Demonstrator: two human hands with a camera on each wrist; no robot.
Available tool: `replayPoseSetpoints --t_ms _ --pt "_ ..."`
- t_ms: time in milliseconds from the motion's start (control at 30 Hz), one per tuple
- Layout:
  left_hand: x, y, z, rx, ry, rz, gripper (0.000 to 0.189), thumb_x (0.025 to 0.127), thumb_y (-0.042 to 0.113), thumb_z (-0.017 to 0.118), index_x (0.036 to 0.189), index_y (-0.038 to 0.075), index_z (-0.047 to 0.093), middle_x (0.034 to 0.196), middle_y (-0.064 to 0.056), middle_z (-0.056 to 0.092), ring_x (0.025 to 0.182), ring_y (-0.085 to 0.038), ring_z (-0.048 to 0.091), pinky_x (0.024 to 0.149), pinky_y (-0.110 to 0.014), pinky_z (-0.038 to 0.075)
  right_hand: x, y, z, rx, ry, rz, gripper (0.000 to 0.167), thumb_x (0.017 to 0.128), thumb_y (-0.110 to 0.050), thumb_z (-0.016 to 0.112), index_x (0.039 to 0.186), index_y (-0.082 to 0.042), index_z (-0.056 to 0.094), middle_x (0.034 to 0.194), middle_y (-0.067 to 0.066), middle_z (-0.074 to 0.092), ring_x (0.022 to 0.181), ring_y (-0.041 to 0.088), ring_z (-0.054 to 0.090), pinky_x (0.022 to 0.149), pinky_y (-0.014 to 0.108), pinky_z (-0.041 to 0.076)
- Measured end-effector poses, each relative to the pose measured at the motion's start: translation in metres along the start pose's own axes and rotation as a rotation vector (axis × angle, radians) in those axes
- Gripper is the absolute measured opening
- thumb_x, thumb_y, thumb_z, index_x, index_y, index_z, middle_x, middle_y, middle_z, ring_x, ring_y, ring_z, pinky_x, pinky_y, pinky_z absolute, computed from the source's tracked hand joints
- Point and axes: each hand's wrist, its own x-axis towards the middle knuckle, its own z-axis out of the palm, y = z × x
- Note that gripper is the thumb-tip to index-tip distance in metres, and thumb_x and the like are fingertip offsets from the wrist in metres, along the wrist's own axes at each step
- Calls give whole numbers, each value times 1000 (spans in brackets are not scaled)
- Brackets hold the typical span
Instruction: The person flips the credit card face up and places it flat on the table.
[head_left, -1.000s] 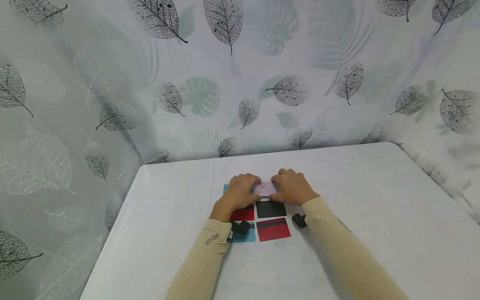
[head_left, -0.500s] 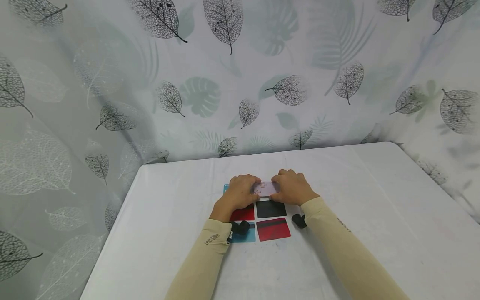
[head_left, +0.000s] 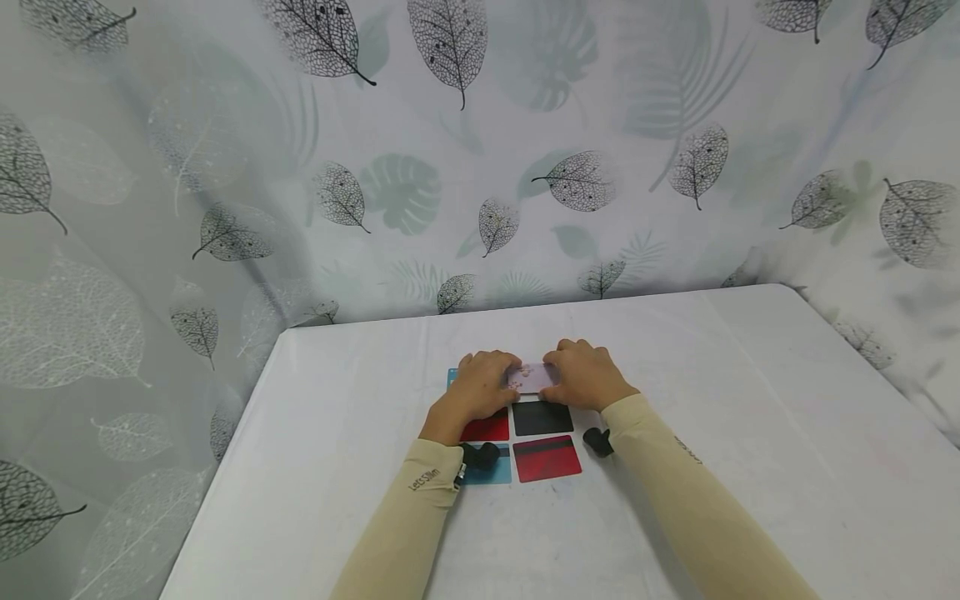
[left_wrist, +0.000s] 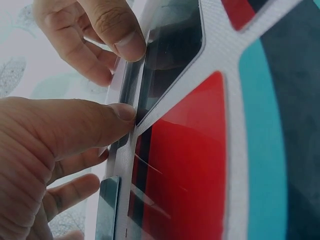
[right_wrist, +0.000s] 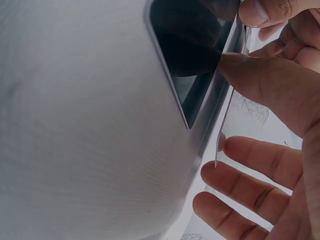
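Observation:
A pale pink card (head_left: 531, 377) with a floral pattern is pinched at its two ends by both hands, over the back right of a two-column layout of cards. My left hand (head_left: 482, 387) grips its left end, thumb in front and fingers behind. At the other end my right hand (head_left: 588, 375) pinches it, with several fingers spread behind the card in the right wrist view. Just in front lies a black card (head_left: 542, 418). Beside that, a red card (head_left: 486, 427) is partly under the left wrist. A blue card (head_left: 452, 377) behind the left hand is mostly hidden.
Nearest the body lie a second red card (head_left: 547, 458) and a second blue card (head_left: 491, 473), the latter partly covered by the left wrist camera (head_left: 480, 455). Everything sits on a white table (head_left: 300, 467). A leaf-print curtain (head_left: 465, 167) hangs behind and at the sides.

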Motion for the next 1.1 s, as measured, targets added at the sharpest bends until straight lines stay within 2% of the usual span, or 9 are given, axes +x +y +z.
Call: replayPoseSetpoints --t_ms 433,633,800,1100 --pt "-3 -2 1 -7 0 -15 49 95 26 76 141 15 63 142 -5 64 134 -28 54 119 -53 33 -1 -2 3 9 7 2 55 83 -41 84 128 -10 74 113 11 68 101 33 65 87 61 52" --pt "-7 -4 0 -60 5 -18 50 95 26 75 142 13 62 145 -7 62 135 -29 53 121 -52 31 -1 -2 4 8 18 -6 55 84 -41 83 128 -9 74 112 12 68 101 33 64 86 61 52" --pt "-11 -6 -2 -85 26 3 49 96 25 74 141 11 62 144 -9 62 136 -31 53 120 -52 33 -4 -5 5 7 33 -16 55 86 -43 80 129 -10 73 114 13 68 101 34 64 86 61 53" --pt "-25 -11 -11 -56 49 2 51 94 26 75 141 11 61 144 -11 60 134 -33 53 116 -54 37 -7 -16 4 19 55 -47 54 87 -43 78 130 -11 72 118 14 68 104 34 64 88 61 54"
